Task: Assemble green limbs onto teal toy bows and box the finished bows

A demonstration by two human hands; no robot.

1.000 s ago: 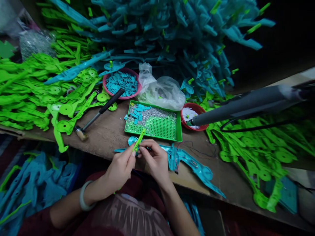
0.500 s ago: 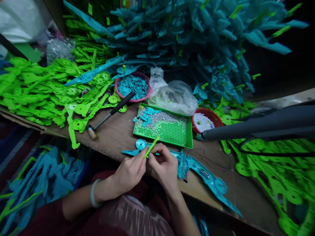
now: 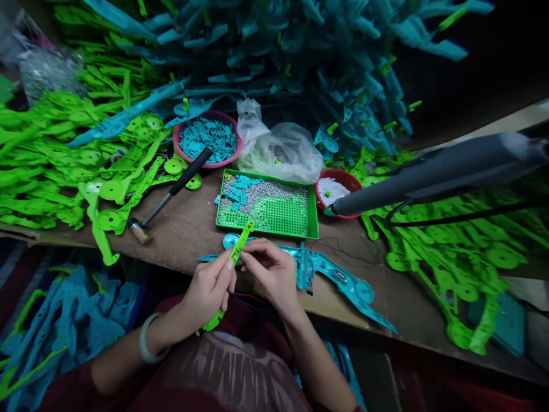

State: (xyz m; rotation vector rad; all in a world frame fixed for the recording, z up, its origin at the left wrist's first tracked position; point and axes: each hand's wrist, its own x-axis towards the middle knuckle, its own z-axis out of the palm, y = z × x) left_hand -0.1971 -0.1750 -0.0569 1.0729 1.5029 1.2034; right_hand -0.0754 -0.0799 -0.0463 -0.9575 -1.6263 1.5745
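Note:
My left hand (image 3: 210, 289) is closed around a long lime-green plastic part (image 3: 243, 239), which sticks up past the fingers and shows again below the hand. Close against that part, my right hand (image 3: 274, 273) has its thumb and fingertips pinched together; whatever they hold is too small to make out. Behind both hands, a turquoise plastic bow-shaped piece (image 3: 343, 278) lies along the table edge, with thin wires near its middle. Just beyond it sits a green perforated tray (image 3: 285, 217) of small silvery pieces, likely screws, and several turquoise tabs (image 3: 240, 191).
A hammer (image 3: 165, 200) lies left of the tray. A pink bowl (image 3: 176, 140) of turquoise pieces, a plastic bag (image 3: 295, 154) and a red bowl (image 3: 357, 186) stand behind. From the right reaches a grey cylindrical tool (image 3: 429, 174). Green parts (image 3: 38, 171) pile up on both sides.
The lime-green part has been turned so its broader, detailed face shows, and its lower end appears below my left hand. The whole view has shifted slightly; both hands stay together.

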